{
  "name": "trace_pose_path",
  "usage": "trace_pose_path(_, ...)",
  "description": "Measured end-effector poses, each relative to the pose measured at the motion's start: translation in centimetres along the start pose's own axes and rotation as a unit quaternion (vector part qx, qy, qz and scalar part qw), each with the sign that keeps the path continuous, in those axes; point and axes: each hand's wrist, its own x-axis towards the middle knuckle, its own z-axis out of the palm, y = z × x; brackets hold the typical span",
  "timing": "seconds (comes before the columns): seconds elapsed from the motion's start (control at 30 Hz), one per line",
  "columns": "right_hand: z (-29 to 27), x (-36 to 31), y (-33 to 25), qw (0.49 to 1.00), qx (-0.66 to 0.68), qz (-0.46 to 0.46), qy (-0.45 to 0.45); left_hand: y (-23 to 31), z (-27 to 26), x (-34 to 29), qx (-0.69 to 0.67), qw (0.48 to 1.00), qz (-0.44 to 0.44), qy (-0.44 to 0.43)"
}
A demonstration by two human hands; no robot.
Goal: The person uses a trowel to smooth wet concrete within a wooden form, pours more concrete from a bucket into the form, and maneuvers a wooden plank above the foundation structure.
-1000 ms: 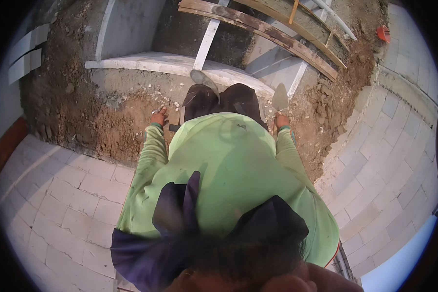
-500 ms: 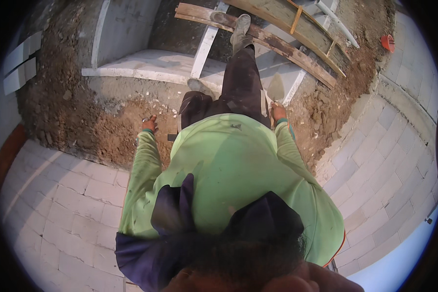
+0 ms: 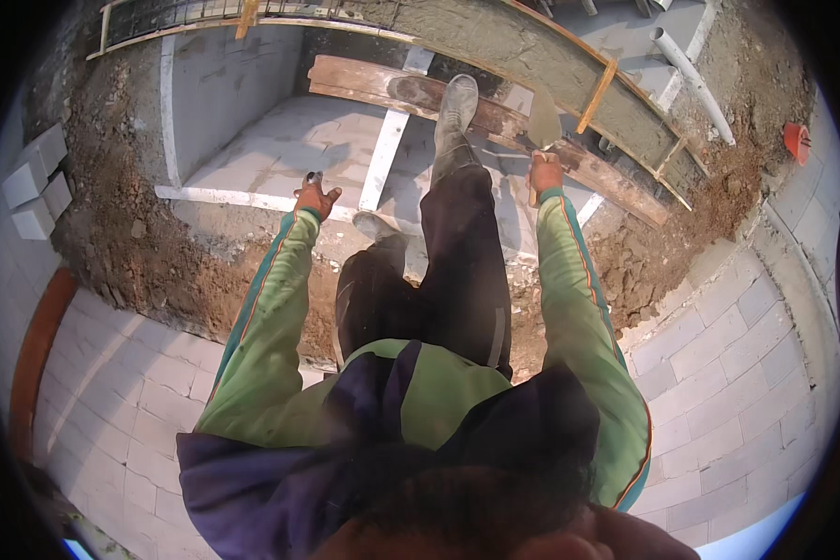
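Note:
My right hand (image 3: 545, 174) is closed round the handle of a pointed trowel (image 3: 543, 121). The trowel's grey blade points away from me, above a weathered wooden plank (image 3: 595, 166). On the left, my left hand (image 3: 317, 198) hangs over the white edge of a block-lined pit, with its fingers apart. Something small and dark shows at its fingertips, too small to make out. One grey boot (image 3: 455, 107) stands on the plank; the other boot (image 3: 375, 224) is at the pit's near edge.
Beyond the plank, wooden formwork (image 3: 595, 96) curves round wet grey concrete (image 3: 495, 47). A white pipe (image 3: 693, 84) slants at the right, with a red bucket (image 3: 796, 143) farther out. White blocks (image 3: 37, 182) lie at the left. Loose soil (image 3: 131, 243) borders the pit.
Both my arms have stretched forward, away from my body. The trowel has moved out from beside my leg to above the plank. My view has tipped, bringing more formwork into sight.

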Motion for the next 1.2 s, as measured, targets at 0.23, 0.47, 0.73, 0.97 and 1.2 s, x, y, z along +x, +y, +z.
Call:
trace_pose_path(0.23,1.5,11.3,-8.3,0.986,0.155,0.063,-0.021,19.1,-8.4,17.6,-0.059,0.986,0.139,0.072)
trace_pose_path(0.47,3.8,17.2,-13.6,0.951,0.263,0.15,0.071,18.5,-5.9,2.7,-0.084,0.985,0.15,0.013)
trace_pose_path(0.73,21.5,15.0,-18.2,0.702,-0.66,-0.241,-0.116,13.6,-3.8,-10.9,-0.135,0.99,-0.012,-0.042)
trace_pose_path(0.97,17.2,11.5,-20.1,0.993,-0.087,-0.072,-0.03,17.4,-1.2,-6.4,-0.086,0.991,0.011,-0.103)
trace_pose_path(1.2,24.9,16.0,-18.7,0.777,-0.578,-0.247,-0.046,21.9,-1.2,-6.0,0.066,0.995,-0.032,-0.072)
